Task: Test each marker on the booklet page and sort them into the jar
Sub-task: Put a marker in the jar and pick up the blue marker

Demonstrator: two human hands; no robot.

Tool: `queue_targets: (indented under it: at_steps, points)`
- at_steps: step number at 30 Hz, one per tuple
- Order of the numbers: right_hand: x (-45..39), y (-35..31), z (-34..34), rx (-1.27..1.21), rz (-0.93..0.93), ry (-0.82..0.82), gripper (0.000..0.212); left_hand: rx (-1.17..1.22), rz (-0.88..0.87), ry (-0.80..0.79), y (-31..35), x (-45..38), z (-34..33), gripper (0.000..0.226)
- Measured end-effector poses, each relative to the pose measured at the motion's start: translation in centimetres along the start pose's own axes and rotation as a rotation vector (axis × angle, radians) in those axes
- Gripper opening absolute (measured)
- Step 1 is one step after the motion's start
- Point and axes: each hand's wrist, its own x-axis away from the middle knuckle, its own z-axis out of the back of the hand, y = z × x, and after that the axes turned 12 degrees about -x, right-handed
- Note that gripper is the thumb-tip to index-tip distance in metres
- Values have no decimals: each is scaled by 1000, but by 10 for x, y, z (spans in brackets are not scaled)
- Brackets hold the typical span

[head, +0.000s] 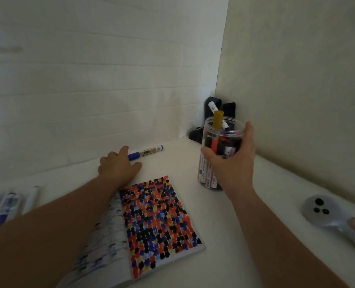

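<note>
At the far left edge of the white table (pixel 230 215) lay a row of capped white markers (pixel 10 201), side by side and blurred. To their right, the person's left hand (pixel 118 166) reached forward past the booklet, its fingers loosely spread; the fingertips touched the capped end of a blue marker (pixel 145 153) lying flat on the table, but whether they gripped it could not be told. Below that hand, an open booklet (pixel 157 223) lay flat, its right page crowded with small blots of black, red, blue and yellow ink, the left forearm crossing its left page. Further right, the right hand (pixel 232 163) curled around a clear plastic jar (pixel 220 140) standing upright, with thumb and fingers wrapped round its side. The jar held several markers on end, a mustard-capped one (pixel 217 119) sticking above the rim. Behind the jar, dark objects (pixel 224 109) sat in the corner. At the far right lay a pale grey round-headed object (pixel 322 208) with three black dots.
</note>
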Motion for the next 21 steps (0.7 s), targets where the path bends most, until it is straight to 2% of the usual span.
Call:
queue_targets:
  at_steps: [5,8,10,13,14,16,18,19,21]
  points:
    - [-4,-12,13,66,28,36,123,-63,28,-30,3,-10,4,42]
    - [2,-29,16,220,304,57,98,-28,-17,17,-1,-14,8,45]
    - [16,-40,6,253,465,-54,69,83,-45,59,0,-3,18,36]
    - [45,-51,-19,249,487,-456,36,356,-90,137,4,26,40,23]
    - [55,-54,-25,247,445,-594,32,461,-120,159,5,39,47,20]
    - [70,-58,-35,197,242,-777,42,738,-194,130,5,71,59,14]
    - [78,-59,-41,75,-7,-817,58,1025,-289,-29,0,103,70,10]
    - [81,-60,-42,-27,-127,-820,66,1089,-341,-95,-7,117,72,11]
    - [84,-62,-43,-283,-313,-812,60,1039,-416,-123,-22,135,72,13]
